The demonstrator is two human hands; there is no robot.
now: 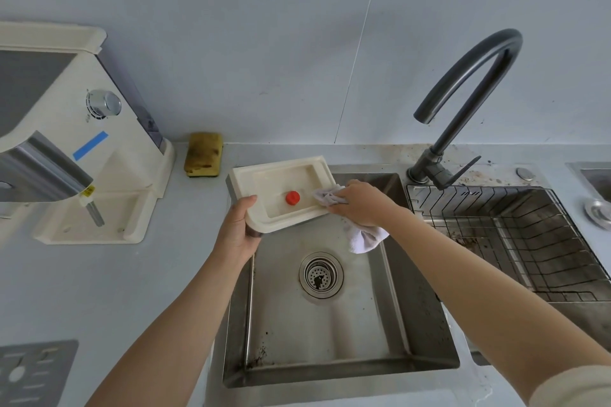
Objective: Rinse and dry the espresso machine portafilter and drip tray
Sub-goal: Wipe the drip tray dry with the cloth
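A cream drip tray (pixel 274 178) with a red float (pixel 292 197) in its basin is held above the back left of the steel sink (pixel 330 334). My left hand (pixel 239 225) grips the tray's near left corner, thumb on the rim. My right hand (pixel 360 205) clutches a white cloth (pixel 365 238) and presses it against the tray's right end; part of the cloth hangs below my wrist. The portafilter is not in view.
The cream espresso machine (pixel 99 129) stands at the left on the counter, a yellow sponge (pixel 203 154) beside it. A dark gooseneck faucet (pixel 463 92) rises behind the sink. A wire rack (pixel 515 235) fills the right basin. A metal grate (pixel 29 373) lies at the lower left.
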